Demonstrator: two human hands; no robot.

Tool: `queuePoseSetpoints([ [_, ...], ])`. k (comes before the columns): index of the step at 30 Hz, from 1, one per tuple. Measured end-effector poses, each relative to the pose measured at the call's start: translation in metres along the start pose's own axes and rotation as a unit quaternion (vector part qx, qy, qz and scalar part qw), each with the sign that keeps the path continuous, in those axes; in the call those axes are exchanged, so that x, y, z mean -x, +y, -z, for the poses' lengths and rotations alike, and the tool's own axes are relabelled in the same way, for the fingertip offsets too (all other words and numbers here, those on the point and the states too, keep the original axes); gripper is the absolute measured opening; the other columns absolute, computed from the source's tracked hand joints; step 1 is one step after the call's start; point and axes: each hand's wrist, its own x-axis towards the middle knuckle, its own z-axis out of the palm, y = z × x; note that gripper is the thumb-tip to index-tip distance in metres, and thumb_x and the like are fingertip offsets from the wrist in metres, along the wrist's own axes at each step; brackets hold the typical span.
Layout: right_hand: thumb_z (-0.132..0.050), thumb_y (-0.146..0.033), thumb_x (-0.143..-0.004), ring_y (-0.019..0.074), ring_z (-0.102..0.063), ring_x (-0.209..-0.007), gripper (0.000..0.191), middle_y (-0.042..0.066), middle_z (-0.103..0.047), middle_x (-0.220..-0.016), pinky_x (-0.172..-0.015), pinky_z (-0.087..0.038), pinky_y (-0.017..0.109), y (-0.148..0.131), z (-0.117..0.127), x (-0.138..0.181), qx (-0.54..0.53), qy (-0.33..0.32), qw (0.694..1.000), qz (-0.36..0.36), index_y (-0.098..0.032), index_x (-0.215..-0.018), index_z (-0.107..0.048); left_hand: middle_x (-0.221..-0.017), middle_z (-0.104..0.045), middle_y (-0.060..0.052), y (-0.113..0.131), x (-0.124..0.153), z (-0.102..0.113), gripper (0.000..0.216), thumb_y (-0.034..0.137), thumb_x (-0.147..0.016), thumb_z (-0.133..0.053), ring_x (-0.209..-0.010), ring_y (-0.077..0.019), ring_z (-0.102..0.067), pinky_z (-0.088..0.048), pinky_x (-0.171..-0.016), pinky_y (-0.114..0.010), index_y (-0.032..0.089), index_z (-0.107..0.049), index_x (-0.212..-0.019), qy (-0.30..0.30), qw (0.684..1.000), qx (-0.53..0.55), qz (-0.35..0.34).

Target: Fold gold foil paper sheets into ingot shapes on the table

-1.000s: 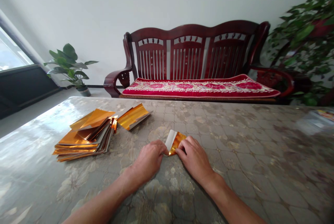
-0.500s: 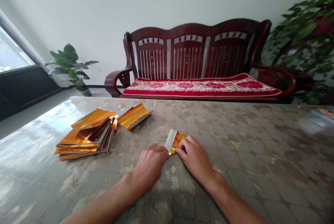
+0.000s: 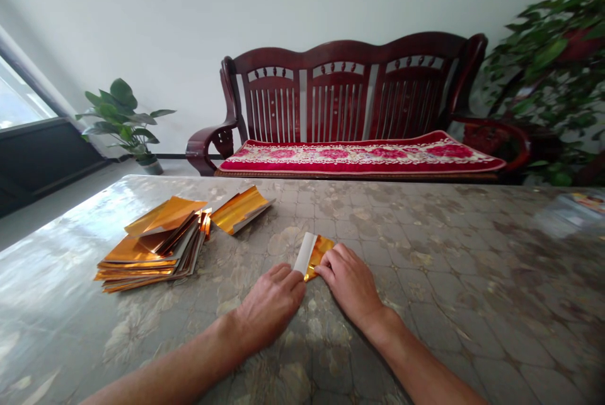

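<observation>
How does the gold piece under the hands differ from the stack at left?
The folded piece is one small sheet, creased, white back showing; the stack is many larger, mostly flat sheets. The left hand and right hand press the folded piece; the stack lies untouched. Both are shiny gold foil.

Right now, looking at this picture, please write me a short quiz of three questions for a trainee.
1. True or false: the left hand and the right hand both touch the small gold sheet.
2. The stack of gold sheets lies on which side of the left hand? A) left B) right C) under it
3. Fill in: behind the table stands a wooden ____ with a red cushion.
Key: 1 true; 2 A; 3 bench.
</observation>
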Motion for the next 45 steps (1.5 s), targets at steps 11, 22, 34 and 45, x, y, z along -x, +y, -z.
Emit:
queuePoseSetpoints([
  [11,-0.065,-0.025,-0.09,0.0196,-0.056,-0.089,0.011,0.003,-0.062,-0.091,-0.076,-0.041,0.03,0.006,0.004,-0.008,0.018,0.004,0.996,0.091,-0.021,-0.081,-0.061,-0.114,-0.062,-0.009,-0.011,0.006,0.01,0.031,0.006,-0.086,-0.05,-0.107,-0.0223,-0.059,-0.048,-0.096,-0.037,0.02,-0.055,-0.113,-0.044,0.994,0.094,-0.027],
  [22,-0.059,-0.023,-0.092,0.0159,-0.058,-0.082,0.012,0.0,-0.061,-0.088,-0.071,-0.038,0.028,0.003,0.009,-0.017,0.026,-0.033,0.996,0.08,-0.022,-0.08,-0.06,-0.109,-0.062,-0.01,-0.013,0.003,0.019,0.019,0.008,-0.088,-0.049,-0.1,-0.0237,-0.058,-0.051,-0.09,-0.038,0.016,-0.056,-0.103,-0.052,0.995,0.05,-0.068],
  [34,-0.063,-0.025,-0.089,0.0168,-0.058,-0.081,0.014,0.0,-0.062,-0.085,-0.07,-0.038,0.028,0.002,0.006,-0.015,0.004,-0.022,0.998,0.052,-0.022,-0.076,-0.06,-0.101,-0.059,-0.009,-0.006,0.003,0.005,0.015,0.008,-0.091,-0.047,-0.093,-0.023,-0.056,-0.053,-0.083,-0.036,0.015,-0.055,-0.101,-0.036,0.998,0.011,-0.055],
  [45,-0.064,-0.023,-0.088,0.0167,-0.058,-0.08,0.011,0.0,-0.063,-0.086,-0.069,-0.037,0.028,0.002,0.004,-0.014,-0.001,-0.005,0.999,0.053,-0.022,-0.078,-0.06,-0.107,-0.061,-0.007,0.002,0.001,-0.006,0.044,0.008,-0.093,-0.039,-0.098,-0.0219,-0.056,-0.051,-0.089,-0.036,0.02,-0.039,-0.136,-0.016,0.996,0.082,0.044],
])
